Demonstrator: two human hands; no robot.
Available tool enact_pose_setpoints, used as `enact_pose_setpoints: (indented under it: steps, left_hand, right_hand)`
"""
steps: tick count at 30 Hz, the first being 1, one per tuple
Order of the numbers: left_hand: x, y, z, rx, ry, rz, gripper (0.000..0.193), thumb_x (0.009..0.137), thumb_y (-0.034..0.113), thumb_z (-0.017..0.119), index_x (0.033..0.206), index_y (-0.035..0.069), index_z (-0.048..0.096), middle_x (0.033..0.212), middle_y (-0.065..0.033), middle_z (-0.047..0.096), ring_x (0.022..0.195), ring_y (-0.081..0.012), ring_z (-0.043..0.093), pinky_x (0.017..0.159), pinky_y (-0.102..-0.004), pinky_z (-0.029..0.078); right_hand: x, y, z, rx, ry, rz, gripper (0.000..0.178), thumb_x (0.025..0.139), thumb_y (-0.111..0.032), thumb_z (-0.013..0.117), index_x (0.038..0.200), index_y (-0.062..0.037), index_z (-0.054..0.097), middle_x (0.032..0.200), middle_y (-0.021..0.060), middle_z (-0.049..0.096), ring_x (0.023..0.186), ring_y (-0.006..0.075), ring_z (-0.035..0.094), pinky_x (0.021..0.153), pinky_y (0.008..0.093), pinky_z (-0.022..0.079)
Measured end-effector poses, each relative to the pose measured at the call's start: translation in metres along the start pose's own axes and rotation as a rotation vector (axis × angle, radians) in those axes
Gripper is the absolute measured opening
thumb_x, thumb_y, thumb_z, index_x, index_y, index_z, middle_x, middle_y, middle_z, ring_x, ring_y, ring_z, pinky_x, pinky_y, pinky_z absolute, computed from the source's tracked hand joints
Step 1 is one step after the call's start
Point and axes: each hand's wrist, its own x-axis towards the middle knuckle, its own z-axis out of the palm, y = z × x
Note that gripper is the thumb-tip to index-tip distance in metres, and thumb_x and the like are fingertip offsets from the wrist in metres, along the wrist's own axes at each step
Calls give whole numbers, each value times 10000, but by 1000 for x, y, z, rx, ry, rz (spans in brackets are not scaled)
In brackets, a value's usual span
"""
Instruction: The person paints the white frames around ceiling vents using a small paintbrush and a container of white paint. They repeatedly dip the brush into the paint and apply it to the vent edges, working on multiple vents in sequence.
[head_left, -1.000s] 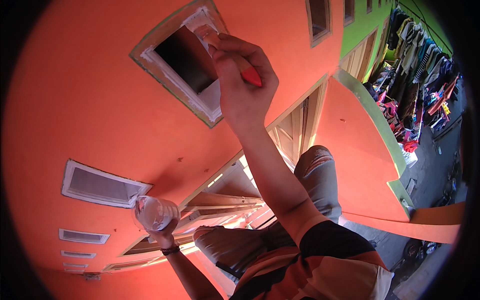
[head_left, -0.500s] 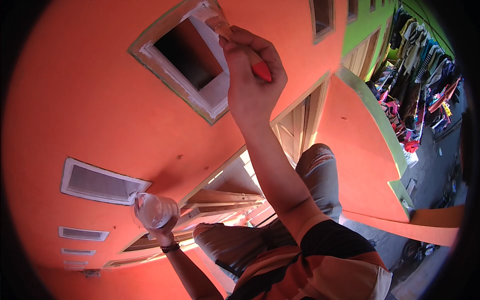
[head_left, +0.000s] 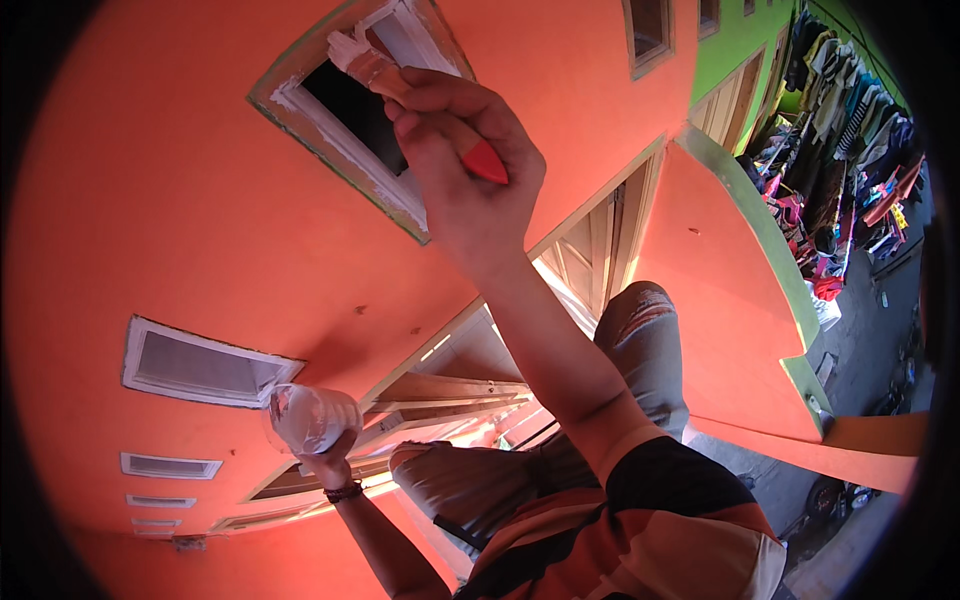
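Note:
My right hand (head_left: 480,165) is closed round the handle of a paintbrush (head_left: 365,65), whose red end points down to the right. White paint coats its bristles, which lie across the opening near the top of a window frame (head_left: 290,100). That frame is partly white, with bare brownish strips along its outer edge. Lower left, my left hand (head_left: 330,462) holds up a clear plastic container (head_left: 312,420) with white paint inside. The fingers behind the container are partly hidden. A dark bracelet circles that wrist.
An orange wall (head_left: 180,220) surrounds the frame. Smaller white-edged vents (head_left: 200,362) run down the left. Below are a wooden door (head_left: 590,250) and my bent knees (head_left: 640,340). A curved orange half-wall (head_left: 720,260) with green edging stands right, before hanging clothes (head_left: 850,100).
My right hand has moved left and slightly down, carrying the brush from the frame's upper right side to across the opening. The left hand and container have stayed nearly still.

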Motion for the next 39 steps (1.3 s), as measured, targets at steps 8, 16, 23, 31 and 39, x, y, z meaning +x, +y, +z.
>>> enact_pose_setpoints:
  steps: [8,16,23,31,39]
  left_hand:
    - [-4,28,30,-54,64,-7,1187,404,155,778,1490,85,304,1409,-62,424,1287,-268,441,1109,-464,360]
    - [-6,33,30,-124,74,-89,1209,399,152,776,1501,93,282,1401,-54,436,1286,-263,444,1122,-463,347]
    - [-7,27,26,-122,61,-90,1206,402,146,777,1500,94,281,1380,-49,453,1274,-259,454,1118,-464,350]
    - [-7,36,31,-90,65,-118,1197,414,157,777,1501,100,280,1364,-53,463,1256,-261,470,1109,-457,361]
    - [-9,23,22,-113,50,-107,1198,419,147,773,1507,106,273,1358,-53,467,1251,-258,473,1106,-448,359]
  right_hand:
    - [0,11,-5,242,169,109,150,846,88,596,981,37,642,1155,149,636,944,186,665,851,296,529]
    - [-3,12,3,188,302,-33,144,838,78,602,958,6,636,1154,134,628,922,144,630,806,269,510]
    - [-24,22,20,-42,19,-146,161,883,87,588,1027,16,600,1197,149,601,989,160,643,859,268,516]
    - [-15,31,18,-159,142,-232,157,869,71,611,1010,4,601,1207,156,574,962,151,637,795,250,510]
    - [-29,18,18,-119,162,-204,148,867,78,603,993,2,605,1171,142,587,946,143,628,802,239,492]
